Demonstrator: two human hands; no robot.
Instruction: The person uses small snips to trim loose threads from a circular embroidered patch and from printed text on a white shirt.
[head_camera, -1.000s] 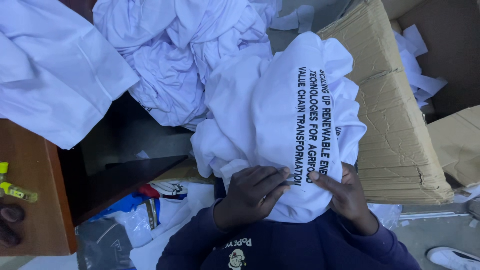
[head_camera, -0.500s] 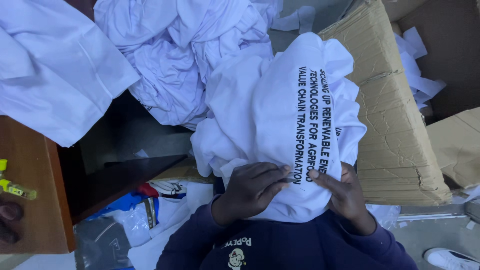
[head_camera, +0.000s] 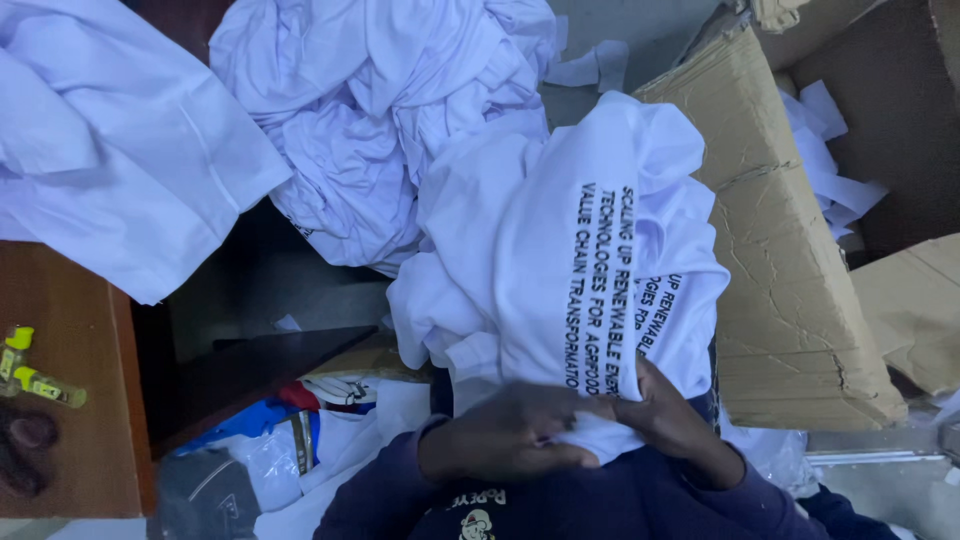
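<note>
A white printed shirt (head_camera: 560, 250) with black lettering lies bunched on my lap, its lower edge gathered in both hands. My left hand (head_camera: 510, 445) curls around the hem from the left, fingers closed over the fabric. My right hand (head_camera: 670, 415) pinches the same hem on the right, partly tucked under the cloth. Both dark blue sleeves reach up from the bottom of the head view. The shirt's far end rests against a heap of white garments (head_camera: 390, 110).
A folded white garment (head_camera: 110, 170) lies on a wooden table (head_camera: 70, 400) at left, near a yellow-green tool (head_camera: 30, 370). A torn cardboard box (head_camera: 790, 260) stands at right with paper scraps inside. Plastic bags and clutter (head_camera: 260, 450) sit under the table.
My left hand has slid right along the hem toward my right hand, bunching the fabric tighter. The shirt has barely shifted otherwise.
</note>
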